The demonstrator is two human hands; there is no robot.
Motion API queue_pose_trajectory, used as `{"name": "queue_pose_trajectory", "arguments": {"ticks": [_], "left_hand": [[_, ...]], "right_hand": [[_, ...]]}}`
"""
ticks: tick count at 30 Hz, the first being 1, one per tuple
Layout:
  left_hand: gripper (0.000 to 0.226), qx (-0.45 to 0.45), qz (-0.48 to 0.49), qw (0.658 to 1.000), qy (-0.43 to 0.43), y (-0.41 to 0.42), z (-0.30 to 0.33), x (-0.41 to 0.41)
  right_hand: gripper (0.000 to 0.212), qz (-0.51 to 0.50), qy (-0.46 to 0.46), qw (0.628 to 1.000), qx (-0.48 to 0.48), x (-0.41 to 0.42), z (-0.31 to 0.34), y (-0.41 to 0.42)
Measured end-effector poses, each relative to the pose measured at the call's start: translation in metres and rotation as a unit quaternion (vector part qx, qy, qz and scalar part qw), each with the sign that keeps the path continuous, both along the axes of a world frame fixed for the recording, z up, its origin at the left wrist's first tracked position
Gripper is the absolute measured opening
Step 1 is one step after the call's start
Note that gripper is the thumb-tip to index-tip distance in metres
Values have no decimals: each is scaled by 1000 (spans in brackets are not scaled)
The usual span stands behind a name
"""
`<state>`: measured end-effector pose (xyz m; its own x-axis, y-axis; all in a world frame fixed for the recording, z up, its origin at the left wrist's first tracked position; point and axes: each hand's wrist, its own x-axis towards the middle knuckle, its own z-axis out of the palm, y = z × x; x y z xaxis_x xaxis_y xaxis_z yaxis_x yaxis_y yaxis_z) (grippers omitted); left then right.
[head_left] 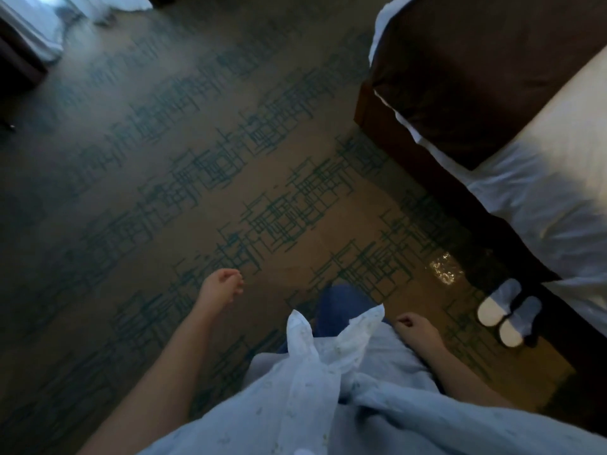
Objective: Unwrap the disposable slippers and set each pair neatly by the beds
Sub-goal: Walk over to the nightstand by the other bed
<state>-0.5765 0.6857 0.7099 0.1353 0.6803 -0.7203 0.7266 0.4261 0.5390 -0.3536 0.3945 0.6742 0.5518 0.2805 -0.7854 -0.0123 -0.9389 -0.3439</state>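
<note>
A pair of white disposable slippers (507,311) lies side by side on the carpet at the lower right, close against the dark base of the bed (542,178). A crumpled clear plastic wrapper (444,268) lies on the carpet just up-left of the slippers. My left hand (221,287) hangs over the carpet at the lower middle, fingers loosely curled, holding nothing. My right hand (417,331) is beside my blue trouser leg, left of the slippers, fingers curled in with nothing in them.
The bed has white sheets and a dark brown runner (476,70) across its end. Patterned brown and green carpet (197,178) covers the floor. White curtains (39,31) and dark furniture (16,64) stand at the top left. My light blue top fills the bottom.
</note>
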Motion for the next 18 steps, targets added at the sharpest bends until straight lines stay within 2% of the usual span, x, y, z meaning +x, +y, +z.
{"name": "queue_pose_trajectory", "arguments": {"ticks": [3,5,10,12,18], "left_hand": [[24,8,16,1000,-11,51,-5,8],[24,14,28,999,-15,80,-10,14],[25,-10,50,999,0,154,-24,22],[25,-17,45,999,13,186,-22,22],[22,-20,79,996,37,294,-20,27]], "right_hand": [[12,16,33,999,-29,12,-15,44],[19,19,49,998,-41,23,-25,79],[23,29,70,997,-30,62,-35,205],[19,46,58,997,-25,78,-30,261],[12,3,55,998,33,143,0,433]]}}
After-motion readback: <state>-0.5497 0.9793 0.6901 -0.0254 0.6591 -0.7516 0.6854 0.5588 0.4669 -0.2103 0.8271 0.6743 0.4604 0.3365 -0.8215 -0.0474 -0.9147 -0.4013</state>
